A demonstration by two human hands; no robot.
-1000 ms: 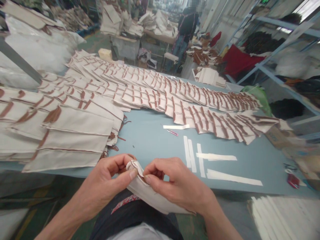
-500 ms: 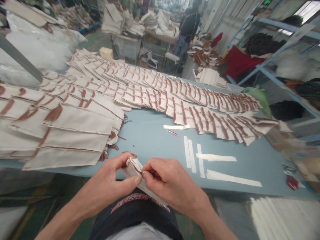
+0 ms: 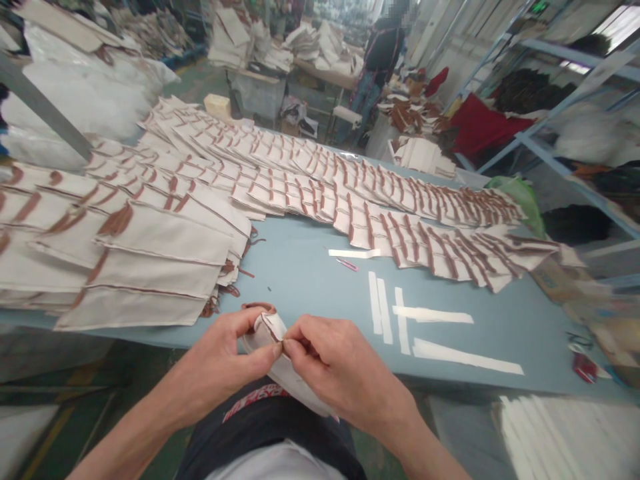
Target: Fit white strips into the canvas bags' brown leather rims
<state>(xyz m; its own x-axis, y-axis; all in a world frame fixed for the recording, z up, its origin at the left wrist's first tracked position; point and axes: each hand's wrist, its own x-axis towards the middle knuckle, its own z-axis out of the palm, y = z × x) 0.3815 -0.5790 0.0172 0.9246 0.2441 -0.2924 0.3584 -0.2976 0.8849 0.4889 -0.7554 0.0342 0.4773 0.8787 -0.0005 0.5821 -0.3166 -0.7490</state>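
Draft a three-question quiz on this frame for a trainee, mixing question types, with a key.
1. Multiple choice: what do the left hand and right hand hold?
a) a white strip
b) a red cloth
c) a cream fabric piece

2. True or false: the pink tool is in the right hand.

3. Fill in: the strips on the stacked cream panels are coloured ____.

Key: 1 c; 2 false, the pink tool lies on the table; 3 brown.

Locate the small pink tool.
In the head view, the small pink tool lies slightly right of centre on the blue-grey table, just below a flat white strip and beyond the right hand.
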